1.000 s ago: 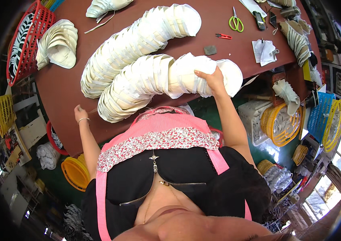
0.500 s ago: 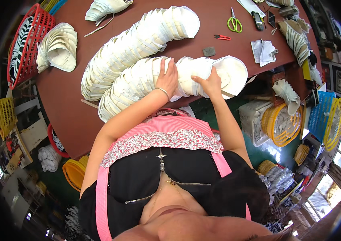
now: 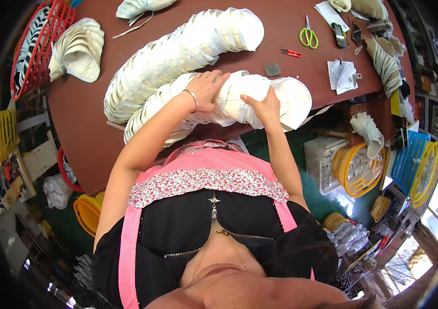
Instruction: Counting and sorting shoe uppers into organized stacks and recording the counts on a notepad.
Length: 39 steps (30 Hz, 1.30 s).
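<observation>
A long curved stack of nested white shoe uppers (image 3: 239, 100) lies along the near edge of the brown-red table. My left hand (image 3: 206, 91) grips the middle of this stack from above, its fingers spread over the far side. Close to the right end, my right hand (image 3: 264, 107) holds the uppers, with the thumb on top; its other fingers are partly hidden. The end upper (image 3: 295, 100) sticks out beyond my right hand, its pale opening showing. A second long stack of white uppers (image 3: 178, 49) curves just behind the first.
Green-handled scissors (image 3: 308, 38), small red thread snips (image 3: 291, 53), a grey block (image 3: 272, 70) and clipped papers (image 3: 341, 76) lie on the table's right half. At the left, more uppers (image 3: 77, 51) stand beside a red basket (image 3: 44, 49). Yellow baskets (image 3: 355, 175) stand below, right.
My left hand has shifted left along the stack and its fingers now slant to the right. My right hand has moved slightly left with the stack's end.
</observation>
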Each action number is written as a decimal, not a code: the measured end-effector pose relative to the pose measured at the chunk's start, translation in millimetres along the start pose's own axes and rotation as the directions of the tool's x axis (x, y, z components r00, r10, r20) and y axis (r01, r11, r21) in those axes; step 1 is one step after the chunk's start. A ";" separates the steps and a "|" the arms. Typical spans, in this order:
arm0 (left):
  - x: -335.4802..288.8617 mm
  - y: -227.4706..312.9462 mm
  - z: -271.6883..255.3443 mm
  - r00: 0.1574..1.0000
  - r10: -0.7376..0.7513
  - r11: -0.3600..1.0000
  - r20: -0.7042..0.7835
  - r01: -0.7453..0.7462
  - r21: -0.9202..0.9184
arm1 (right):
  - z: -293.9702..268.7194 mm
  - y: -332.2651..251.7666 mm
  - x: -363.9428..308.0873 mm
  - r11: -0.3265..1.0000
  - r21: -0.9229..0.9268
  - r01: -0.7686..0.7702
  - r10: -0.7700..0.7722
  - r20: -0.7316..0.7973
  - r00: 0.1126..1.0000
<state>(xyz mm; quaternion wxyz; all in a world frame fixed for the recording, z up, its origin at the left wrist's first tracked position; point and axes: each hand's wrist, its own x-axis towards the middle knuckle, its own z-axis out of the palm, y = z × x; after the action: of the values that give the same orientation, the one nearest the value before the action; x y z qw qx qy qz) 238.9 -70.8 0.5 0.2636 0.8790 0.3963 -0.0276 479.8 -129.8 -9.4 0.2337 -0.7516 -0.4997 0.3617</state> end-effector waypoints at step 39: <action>-278.4 -226.0 169.6 -0.384 -0.914 -0.092 -0.130 0.509 -0.856 | 219.9 -236.2 61.6 0.091 -0.337 0.937 -0.569 0.755 0.326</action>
<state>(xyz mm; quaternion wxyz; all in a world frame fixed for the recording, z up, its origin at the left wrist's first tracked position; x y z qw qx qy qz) -85.1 -219.5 -173.4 0.1378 0.1183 0.9421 0.2820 186.1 17.1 1.5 -0.0626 -0.2760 -0.9546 0.0931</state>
